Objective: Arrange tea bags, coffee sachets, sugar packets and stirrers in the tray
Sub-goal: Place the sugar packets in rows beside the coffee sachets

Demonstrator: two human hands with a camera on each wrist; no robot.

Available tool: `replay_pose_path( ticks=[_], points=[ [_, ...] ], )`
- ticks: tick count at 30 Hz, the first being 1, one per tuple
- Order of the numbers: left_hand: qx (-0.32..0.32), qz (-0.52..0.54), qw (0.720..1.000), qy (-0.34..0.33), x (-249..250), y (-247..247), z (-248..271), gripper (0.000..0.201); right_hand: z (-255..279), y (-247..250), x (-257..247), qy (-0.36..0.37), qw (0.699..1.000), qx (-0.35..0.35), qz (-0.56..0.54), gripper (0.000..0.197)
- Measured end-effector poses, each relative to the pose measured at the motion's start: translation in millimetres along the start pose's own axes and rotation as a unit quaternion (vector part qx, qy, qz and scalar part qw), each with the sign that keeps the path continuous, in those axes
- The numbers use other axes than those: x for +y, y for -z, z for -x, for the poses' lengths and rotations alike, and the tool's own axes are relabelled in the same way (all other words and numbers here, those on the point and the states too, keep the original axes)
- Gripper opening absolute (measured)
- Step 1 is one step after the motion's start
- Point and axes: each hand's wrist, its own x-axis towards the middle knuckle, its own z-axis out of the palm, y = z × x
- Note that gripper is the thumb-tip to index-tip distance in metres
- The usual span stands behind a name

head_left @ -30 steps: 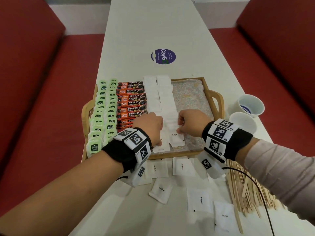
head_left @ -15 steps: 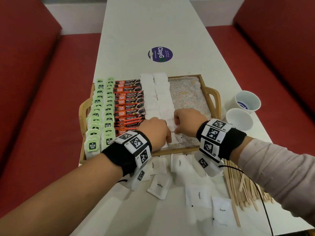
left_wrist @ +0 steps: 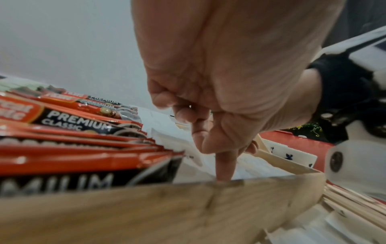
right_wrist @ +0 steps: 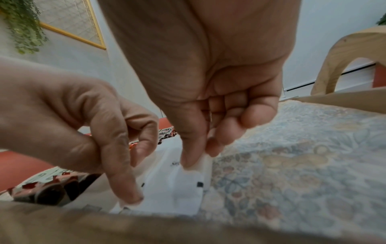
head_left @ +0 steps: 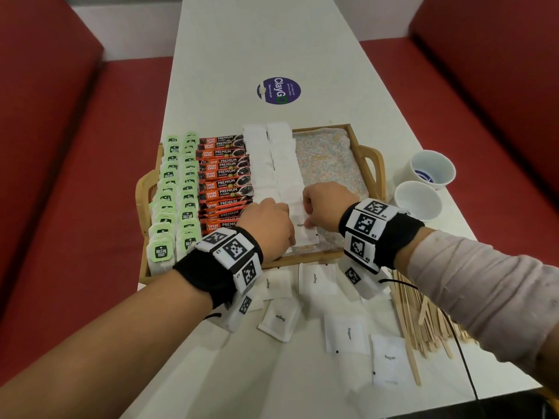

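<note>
Left wrist: black band, white coded marker tiles, bare forearm. Right wrist: identical band; pale pink sleeve; thin black cable.

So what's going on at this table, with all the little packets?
A person is filling a wooden tray with drink supplies. Green tea bags and orange coffee sachets already sit in rows. The right hand pinches a sugar packet at the near end of the white rows, while the left hand presses a finger down beside it. More sugar packets and wooden stirrers lie on the table.
</note>
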Motion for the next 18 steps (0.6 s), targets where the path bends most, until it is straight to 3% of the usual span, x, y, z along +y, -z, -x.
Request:
replay_pose_path(
  ticks=[4, 8, 12, 18],
  points=[
    [0.001, 0.018, 1.000, 0.001, -0.1, 3.7, 2.7, 0.030, 6.5, 3.2, -1.0, 0.004, 1.000, 0.004, 0.004, 0.019],
    [0.050, 0.085, 0.995, 0.003, 5.0, 4.0, 8.6, 0.037, 24.8, 10.8, 6.5, 0.007, 0.999, 0.025, -0.040, 0.022],
    [0.085, 0.165, 0.983, -0.011, 23.0, 1.0, 19.4, 0.027, 55.0, 11.8, 22.6, -0.003, 0.998, 0.041, -0.054, 0.015],
    [0.059, 0.178, 0.979, -0.074, 63.4, -16.3, 29.1, 0.022, 115.3, -11.1, 48.3, -0.024, 0.999, -0.008, -0.045, 0.028]
  ],
)
